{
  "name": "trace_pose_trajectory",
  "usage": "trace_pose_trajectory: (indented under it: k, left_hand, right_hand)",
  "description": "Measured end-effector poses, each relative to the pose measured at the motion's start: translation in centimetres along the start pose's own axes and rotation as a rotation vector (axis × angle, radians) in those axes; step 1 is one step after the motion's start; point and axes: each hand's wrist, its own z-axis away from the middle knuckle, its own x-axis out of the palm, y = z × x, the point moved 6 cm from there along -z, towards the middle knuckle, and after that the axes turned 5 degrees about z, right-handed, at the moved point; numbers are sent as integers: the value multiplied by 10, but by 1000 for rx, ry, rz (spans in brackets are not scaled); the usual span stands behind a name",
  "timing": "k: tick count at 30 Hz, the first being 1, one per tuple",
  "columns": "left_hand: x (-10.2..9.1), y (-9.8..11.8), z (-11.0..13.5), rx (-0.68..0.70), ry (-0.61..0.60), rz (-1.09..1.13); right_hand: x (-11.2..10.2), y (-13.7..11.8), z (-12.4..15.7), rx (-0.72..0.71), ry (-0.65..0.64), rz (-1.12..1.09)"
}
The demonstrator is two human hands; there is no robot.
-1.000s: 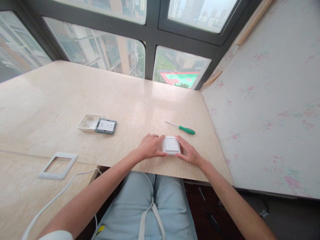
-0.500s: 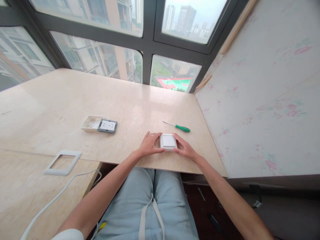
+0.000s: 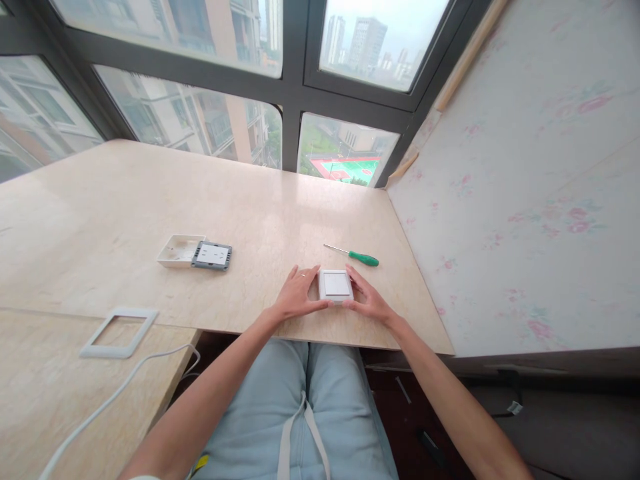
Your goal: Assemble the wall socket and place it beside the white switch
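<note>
Nearest, on the body side of the white switch [image 3: 337, 285], are light blue trousers [image 3: 273, 400] with a pale drawstring [image 3: 284, 440]. Well to the left of the switch and nearer the body, a white cable [image 3: 110, 400] curves over the edge of the pale bench [image 3: 260, 213], and a white square frame [image 3: 106, 351] lies flat just beyond it. The switch itself is on the bench, near its front edge, rocker face up. At its left side the left hand [image 3: 299, 293] pinches it, thumb at the near edge and fingers toward the far corner; at its right side the right hand [image 3: 370, 297] mirrors that grip. Left of the switch and slightly farther, a grey-edged socket module [image 3: 213, 255] meets an open white box [image 3: 174, 261]. Just beyond the switch lies a green-handled screwdriver [image 3: 356, 255], its shaft pointing left. Farthest past the switch stands a dark window frame [image 3: 291, 87]
</note>
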Motion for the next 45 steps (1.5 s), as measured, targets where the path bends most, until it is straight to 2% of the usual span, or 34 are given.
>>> trace_pose_trajectory:
  k: [13,21,28,33,38,45]
  left_hand:
    - [-4,0,0,-34,-31,29]
    - [-4,3,1,2,-33,9]
    - [-3,6,3,8,-34,-38]
    - [0,8,5,28,-29,-70]
    - [2,8,4,26,-24,-69]
    - [3,8,5,21,-8,-84]
  right_hand:
    - [-4,4,-1,38,59,-62]
    - [-4,1,0,35,60,-69]
    - [-3,-3,2,-3,18,72]
    - [3,-15,3,-36,27,202]
    - [13,-31,-9,-101,50,345]
    - [26,-38,-26,-139,39,489]
